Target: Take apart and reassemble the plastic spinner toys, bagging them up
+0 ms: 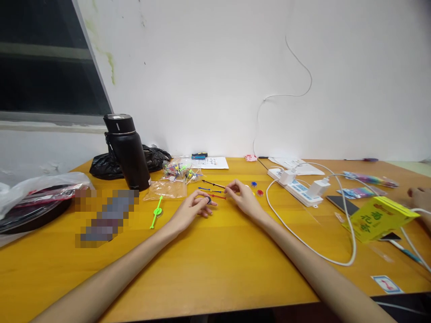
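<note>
My left hand rests on the yellow table, its fingers pinched on a small dark round piece. My right hand lies just to its right, fingertips pinched on the end of a thin dark stick that slants up to the left. Blue and red sticks lie between the two hands. Small blue and red round pieces sit just right of my right hand. A green stick with a round piece on it lies left of my left hand.
A black flask and a black bag stand at the back left, with clear bags of coloured parts beside them. A white power strip with chargers and cables, a yellow box and another person's hand are on the right.
</note>
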The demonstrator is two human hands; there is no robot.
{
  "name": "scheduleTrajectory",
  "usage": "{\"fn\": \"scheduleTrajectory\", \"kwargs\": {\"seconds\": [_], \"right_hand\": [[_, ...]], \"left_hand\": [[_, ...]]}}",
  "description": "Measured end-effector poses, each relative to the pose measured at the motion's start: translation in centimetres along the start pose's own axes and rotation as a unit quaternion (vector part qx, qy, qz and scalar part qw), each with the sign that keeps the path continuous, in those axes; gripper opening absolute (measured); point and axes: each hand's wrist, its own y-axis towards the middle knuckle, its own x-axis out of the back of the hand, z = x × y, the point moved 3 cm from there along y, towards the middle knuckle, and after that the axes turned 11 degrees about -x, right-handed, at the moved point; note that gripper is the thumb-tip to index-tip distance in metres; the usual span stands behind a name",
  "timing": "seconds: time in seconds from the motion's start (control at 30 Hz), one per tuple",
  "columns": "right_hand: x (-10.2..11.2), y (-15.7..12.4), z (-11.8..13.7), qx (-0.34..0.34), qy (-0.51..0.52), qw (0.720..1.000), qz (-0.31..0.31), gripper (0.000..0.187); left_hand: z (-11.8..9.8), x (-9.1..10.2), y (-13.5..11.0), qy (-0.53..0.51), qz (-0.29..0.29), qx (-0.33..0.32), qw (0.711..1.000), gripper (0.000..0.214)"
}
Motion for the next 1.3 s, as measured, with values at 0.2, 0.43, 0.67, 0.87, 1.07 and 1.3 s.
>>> {"fn": "scheduleTrajectory", "kwargs": {"seconds": [0.2, 0.43, 0.67, 0.87, 1.07, 1.3], "right_hand": [[-1.0, -0.4, 1.6, -0.082, 0.201, 0.974, 0.070, 0.036], [-1.1, -1.0, 2.7, -0.092, 0.232, 0.964, 0.089, 0.038], [-1.8, -1.4, 2.7, -0.085, 0.188, 0.975, 0.086, 0.035], [-1.4, -1.5, 2.9, -0.047, 0.136, 0.986, 0.079, 0.031], [-1.4, -1.4, 2.8, -0.038, 0.120, 0.989, 0.073, 0.031], [-1.4, -1.6, 3.1, -0.049, 0.120, 0.988, 0.081, 0.029]], "left_hand": [[-0.7, 0.4, 0.1, -0.075, -0.067, 0.003, 0.995, 0.042], [-1.8, 0.6, 0.0, -0.086, -0.089, -0.022, 0.992, 0.044], [-1.8, 1.1, 0.3, -0.078, -0.107, -0.042, 0.990, 0.043], [-2.7, 0.5, 0.0, -0.041, -0.079, -0.060, 0.994, 0.044], [-2.8, 0.4, 0.0, -0.023, -0.076, -0.070, 0.994, 0.043], [-2.6, 0.5, 0.0, -0.024, -0.076, -0.067, 0.995, 0.045]]}}
